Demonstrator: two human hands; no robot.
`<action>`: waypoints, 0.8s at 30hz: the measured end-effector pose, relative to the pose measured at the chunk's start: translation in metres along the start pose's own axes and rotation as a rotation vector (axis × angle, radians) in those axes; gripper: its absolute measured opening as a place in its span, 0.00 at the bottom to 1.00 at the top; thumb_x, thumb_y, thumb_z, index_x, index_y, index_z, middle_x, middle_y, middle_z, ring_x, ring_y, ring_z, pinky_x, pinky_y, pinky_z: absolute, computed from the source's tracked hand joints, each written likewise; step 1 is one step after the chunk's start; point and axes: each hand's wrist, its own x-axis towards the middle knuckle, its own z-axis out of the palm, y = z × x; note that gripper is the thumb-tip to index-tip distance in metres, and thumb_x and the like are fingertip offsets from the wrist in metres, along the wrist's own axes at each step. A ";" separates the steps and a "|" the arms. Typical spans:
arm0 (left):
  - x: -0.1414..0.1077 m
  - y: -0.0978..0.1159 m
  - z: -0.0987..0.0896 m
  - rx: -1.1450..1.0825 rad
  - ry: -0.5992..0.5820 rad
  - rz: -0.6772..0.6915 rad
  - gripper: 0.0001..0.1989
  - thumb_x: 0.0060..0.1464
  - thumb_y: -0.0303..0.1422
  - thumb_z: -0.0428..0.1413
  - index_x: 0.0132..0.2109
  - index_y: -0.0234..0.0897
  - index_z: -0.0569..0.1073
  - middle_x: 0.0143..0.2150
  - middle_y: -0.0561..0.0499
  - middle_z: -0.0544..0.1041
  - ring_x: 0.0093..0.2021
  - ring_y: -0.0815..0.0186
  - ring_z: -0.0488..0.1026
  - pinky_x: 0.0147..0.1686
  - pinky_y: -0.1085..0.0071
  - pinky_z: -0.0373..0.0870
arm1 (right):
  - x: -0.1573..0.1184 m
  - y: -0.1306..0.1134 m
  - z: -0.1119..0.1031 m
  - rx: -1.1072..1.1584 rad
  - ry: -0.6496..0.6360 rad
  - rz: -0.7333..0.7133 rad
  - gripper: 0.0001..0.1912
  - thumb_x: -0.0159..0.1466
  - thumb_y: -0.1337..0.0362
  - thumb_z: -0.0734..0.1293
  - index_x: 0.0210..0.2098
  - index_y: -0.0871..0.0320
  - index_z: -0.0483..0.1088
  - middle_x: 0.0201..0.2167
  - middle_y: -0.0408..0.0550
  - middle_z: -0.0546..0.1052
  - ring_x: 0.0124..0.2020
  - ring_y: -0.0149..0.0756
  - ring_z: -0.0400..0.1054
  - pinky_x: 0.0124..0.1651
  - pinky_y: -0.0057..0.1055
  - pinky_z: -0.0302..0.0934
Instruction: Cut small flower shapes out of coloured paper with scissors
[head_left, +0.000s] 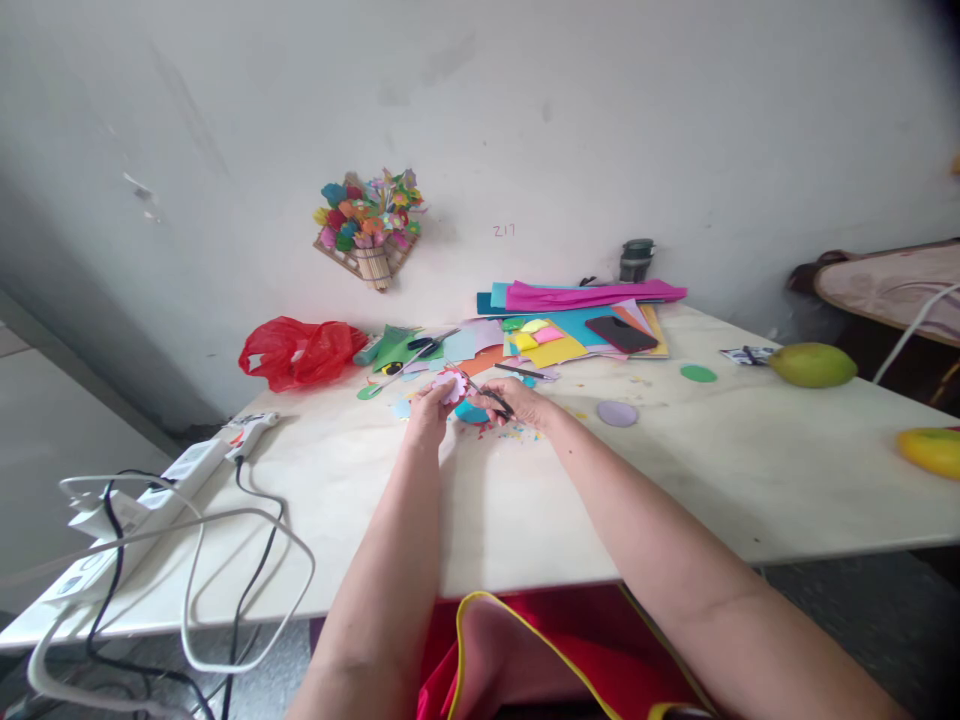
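Two hands point(430, 408), two mangoes point(814, 365), one phone point(621, 335) and one bag point(300, 352).

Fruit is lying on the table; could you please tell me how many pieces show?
2: a greenish fruit at the right, and a yellow fruit further right and nearer the camera, partly cut off by the picture's edge; more may be out of view.

Left of the fingers point(437, 393) lies a red plastic bag point(304, 355); nearer on that side, a white power strip point(156, 505). Well right, a green-yellow mango point(814, 365); beyond, a dark cup point(637, 260).
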 end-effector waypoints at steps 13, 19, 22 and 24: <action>-0.003 0.002 0.002 -0.014 -0.002 -0.016 0.12 0.34 0.29 0.68 0.31 0.32 0.79 0.27 0.49 0.80 0.29 0.67 0.76 0.32 0.73 0.75 | 0.002 0.004 -0.003 -0.008 0.007 -0.006 0.23 0.52 0.47 0.76 0.26 0.60 0.67 0.15 0.37 0.68 0.14 0.22 0.57 0.17 0.21 0.49; -0.001 0.000 -0.001 0.006 0.004 -0.029 0.13 0.37 0.30 0.69 0.32 0.33 0.77 0.28 0.49 0.80 0.29 0.65 0.78 0.34 0.70 0.76 | 0.003 0.003 -0.003 -0.017 0.002 -0.018 0.22 0.51 0.49 0.77 0.26 0.61 0.68 0.14 0.37 0.67 0.14 0.22 0.56 0.17 0.21 0.48; 0.000 -0.001 -0.002 0.008 0.015 -0.022 0.13 0.37 0.31 0.69 0.33 0.33 0.77 0.28 0.49 0.79 0.29 0.64 0.78 0.33 0.70 0.77 | 0.004 0.003 -0.002 -0.021 0.006 -0.014 0.21 0.51 0.50 0.76 0.26 0.61 0.68 0.14 0.37 0.67 0.13 0.22 0.56 0.17 0.22 0.48; 0.000 -0.002 -0.002 0.005 0.019 -0.021 0.13 0.37 0.31 0.69 0.32 0.33 0.77 0.27 0.49 0.79 0.29 0.64 0.78 0.33 0.70 0.77 | 0.004 0.003 -0.002 -0.020 0.008 -0.013 0.20 0.52 0.51 0.76 0.25 0.61 0.68 0.14 0.37 0.67 0.13 0.22 0.55 0.16 0.22 0.47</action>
